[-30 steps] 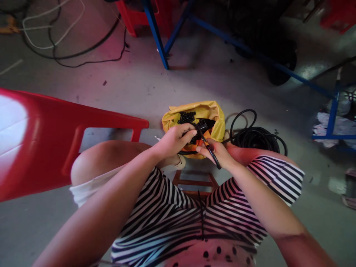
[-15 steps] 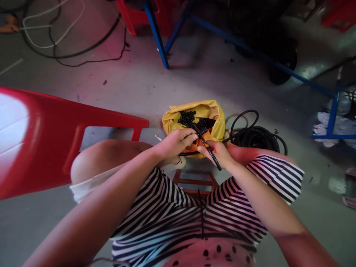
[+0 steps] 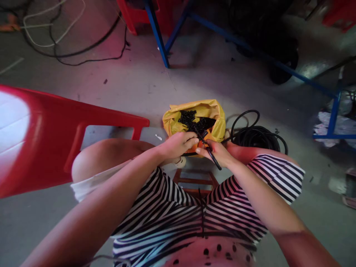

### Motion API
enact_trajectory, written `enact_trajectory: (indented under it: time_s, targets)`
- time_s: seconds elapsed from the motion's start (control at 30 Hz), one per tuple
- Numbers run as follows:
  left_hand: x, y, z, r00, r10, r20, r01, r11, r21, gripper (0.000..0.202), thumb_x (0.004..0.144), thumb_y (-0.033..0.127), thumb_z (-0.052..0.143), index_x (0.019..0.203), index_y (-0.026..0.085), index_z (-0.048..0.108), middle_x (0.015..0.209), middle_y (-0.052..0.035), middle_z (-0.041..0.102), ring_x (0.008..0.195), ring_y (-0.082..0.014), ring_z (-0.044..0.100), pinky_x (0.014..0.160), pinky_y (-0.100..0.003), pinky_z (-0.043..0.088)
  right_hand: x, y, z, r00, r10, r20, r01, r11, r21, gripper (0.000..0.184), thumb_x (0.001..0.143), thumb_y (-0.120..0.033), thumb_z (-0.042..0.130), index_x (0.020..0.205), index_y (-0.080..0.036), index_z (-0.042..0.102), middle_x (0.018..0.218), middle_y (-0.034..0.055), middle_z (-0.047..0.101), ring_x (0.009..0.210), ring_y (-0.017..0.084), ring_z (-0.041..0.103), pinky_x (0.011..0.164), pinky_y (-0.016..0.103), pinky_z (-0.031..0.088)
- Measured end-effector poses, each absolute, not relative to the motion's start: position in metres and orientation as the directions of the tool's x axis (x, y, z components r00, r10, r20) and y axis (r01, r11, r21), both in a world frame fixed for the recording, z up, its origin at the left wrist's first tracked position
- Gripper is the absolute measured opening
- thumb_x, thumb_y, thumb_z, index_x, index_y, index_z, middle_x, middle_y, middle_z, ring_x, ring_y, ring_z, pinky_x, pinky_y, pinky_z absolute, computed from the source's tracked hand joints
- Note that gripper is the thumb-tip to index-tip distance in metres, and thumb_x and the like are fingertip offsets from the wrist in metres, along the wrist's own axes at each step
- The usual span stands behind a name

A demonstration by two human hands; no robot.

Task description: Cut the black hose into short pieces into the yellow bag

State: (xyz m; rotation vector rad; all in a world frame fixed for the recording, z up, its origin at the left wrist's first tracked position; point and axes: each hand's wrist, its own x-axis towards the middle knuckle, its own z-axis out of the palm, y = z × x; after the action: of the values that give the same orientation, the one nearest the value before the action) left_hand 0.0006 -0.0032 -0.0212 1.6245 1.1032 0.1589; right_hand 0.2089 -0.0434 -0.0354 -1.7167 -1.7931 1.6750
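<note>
Low between my knees, my right hand (image 3: 218, 152) is wrapped around a slim black-and-orange hand tool (image 3: 213, 158), its exact kind unclear. The tool slants from the palm up toward the bag. My left hand (image 3: 180, 144) is closed, thumb and fingers together, close to the tool's upper end. A black cable (image 3: 190, 154) passes just below the left fingers, and its gripped part is hidden. Both hands are over the near rim of a yellow bag (image 3: 210, 105) with an orange patch. Inside it lie many short black pieces (image 3: 187, 118).
A coil of black cable (image 3: 257, 137) lies on the floor right of the bag. A red plastic stool (image 3: 52, 137) stands at my left. Blue metal legs (image 3: 157, 35) rise ahead, with loose cables (image 3: 91, 50) at far left. A small wooden stool (image 3: 194, 181) is beneath me.
Both hands stay over the bag's near rim. My left fingers have shifted slightly down and right, closer to the right hand. The tool keeps nearly the same slant.
</note>
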Motion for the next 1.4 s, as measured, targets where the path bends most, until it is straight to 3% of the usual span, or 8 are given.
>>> enact_trajectory:
  time_s: [0.37,0.57,0.73,0.9,1.07,1.17,1.27,1.4]
  targets:
    - [-0.003,0.001,-0.016,0.516,0.754,-0.407,0.518,0.104,0.849,0.029,0.092,0.041,0.045,0.075,0.018,0.052,0.064,0.0017,0.049,0.06,-0.0121,0.045,0.057,-0.024,0.037,0.206,-0.04,-0.043,-0.237,0.834,-0.498,0.714,-0.198,-0.671,0.06,0.077,-0.076,0.066,0.063,-0.021,0.049,0.058,-0.0011,0.048,0.056,0.012,0.04,0.053,0.026,0.025]
    - [0.0,0.001,-0.017,0.535,0.745,-0.398,0.52,0.082,0.85,0.029,0.092,0.04,0.045,0.076,0.018,0.055,0.064,0.0022,0.05,0.06,-0.0119,0.044,0.058,-0.024,0.036,0.208,-0.041,-0.052,-0.206,0.819,-0.535,0.685,-0.27,-0.677,0.061,0.074,-0.077,0.067,0.058,-0.021,0.048,0.051,-0.001,0.047,0.051,0.013,0.043,0.05,0.026,0.025]
    - [0.002,-0.003,-0.016,0.545,0.701,-0.459,0.505,0.162,0.848,0.029,0.09,0.042,0.047,0.08,0.018,0.058,0.071,0.0005,0.054,0.068,-0.0137,0.049,0.064,-0.026,0.04,0.21,-0.038,-0.053,-0.216,0.824,-0.523,0.566,-0.331,-0.755,0.057,0.071,-0.072,0.073,0.06,-0.02,0.051,0.051,-0.0017,0.05,0.05,0.012,0.045,0.048,0.025,0.027]
    - [0.006,-0.011,-0.02,0.573,0.592,-0.566,0.359,0.44,0.823,0.014,0.085,0.034,0.05,0.085,0.02,0.051,0.063,0.0053,0.044,0.055,-0.011,0.04,0.052,-0.024,0.035,0.205,-0.032,-0.039,-0.233,0.835,-0.499,0.285,-0.432,-0.856,0.045,0.069,-0.059,0.079,0.071,-0.018,0.062,0.058,-0.0006,0.06,0.055,0.014,0.055,0.054,0.026,0.041]
    - [0.01,-0.014,-0.017,0.602,0.564,-0.565,0.229,0.557,0.799,0.022,0.088,0.04,0.056,0.092,0.02,0.049,0.07,0.0024,0.057,0.061,-0.0119,0.053,0.06,-0.025,0.044,0.201,-0.029,-0.032,-0.224,0.831,-0.51,0.092,-0.503,-0.86,0.041,0.062,-0.05,0.084,0.075,-0.018,0.062,0.061,-0.0014,0.062,0.054,0.014,0.057,0.055,0.027,0.047]
    - [0.011,-0.012,-0.011,0.646,0.556,-0.523,0.224,0.517,0.826,0.03,0.091,0.048,0.056,0.087,0.018,0.053,0.078,-0.0022,0.064,0.073,-0.0142,0.06,0.07,-0.027,0.05,0.207,-0.024,-0.03,-0.131,0.88,-0.458,0.024,-0.459,-0.888,0.038,0.066,-0.049,0.082,0.078,-0.019,0.063,0.062,-0.001,0.063,0.055,0.014,0.058,0.056,0.028,0.048]
    - [0.008,-0.007,-0.008,0.619,0.621,-0.481,0.274,0.403,0.873,0.032,0.093,0.046,0.054,0.078,0.018,0.052,0.07,0.0003,0.058,0.064,-0.0113,0.054,0.063,-0.024,0.045,0.215,-0.021,-0.029,-0.051,0.908,-0.416,0.062,-0.413,-0.909,0.037,0.073,-0.053,0.076,0.077,-0.019,0.061,0.062,-0.0008,0.061,0.057,0.014,0.056,0.058,0.028,0.047]
    - [-0.001,0.003,-0.007,0.492,0.779,-0.389,0.327,0.248,0.912,0.031,0.093,0.043,0.052,0.075,0.018,0.053,0.065,0.0026,0.05,0.058,-0.0095,0.046,0.055,-0.022,0.038,0.213,-0.027,-0.037,-0.103,0.885,-0.454,0.235,-0.422,-0.876,0.042,0.076,-0.059,0.073,0.074,-0.02,0.057,0.062,-0.002,0.055,0.06,0.014,0.052,0.06,0.028,0.043]
